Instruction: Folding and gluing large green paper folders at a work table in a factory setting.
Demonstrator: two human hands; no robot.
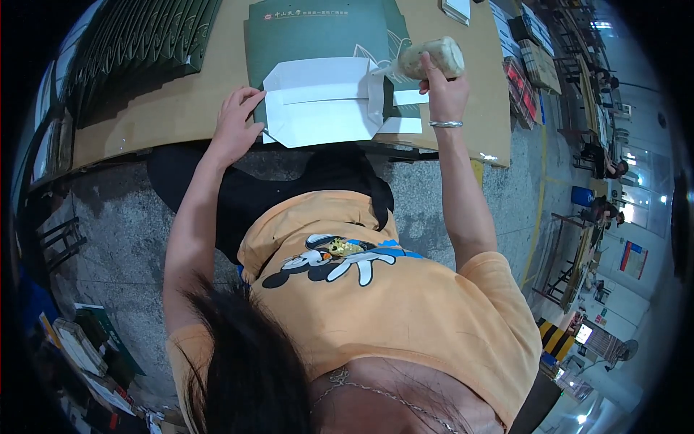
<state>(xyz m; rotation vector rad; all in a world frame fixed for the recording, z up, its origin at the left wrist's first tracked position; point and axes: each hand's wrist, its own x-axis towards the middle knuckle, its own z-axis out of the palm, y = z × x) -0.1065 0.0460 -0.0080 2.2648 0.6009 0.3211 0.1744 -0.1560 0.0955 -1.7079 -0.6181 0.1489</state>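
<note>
Green paper [303, 42] | a line of small writing [311, 14] is running across | a little red mark [267, 16] is sitting left

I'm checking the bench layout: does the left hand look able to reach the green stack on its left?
Probably yes: only bare brown tabletop shows between the left hand and the green stack.

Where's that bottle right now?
In the head view, the bottle is in the person's right hand, toward the upper right, just right of the white paper.
</note>
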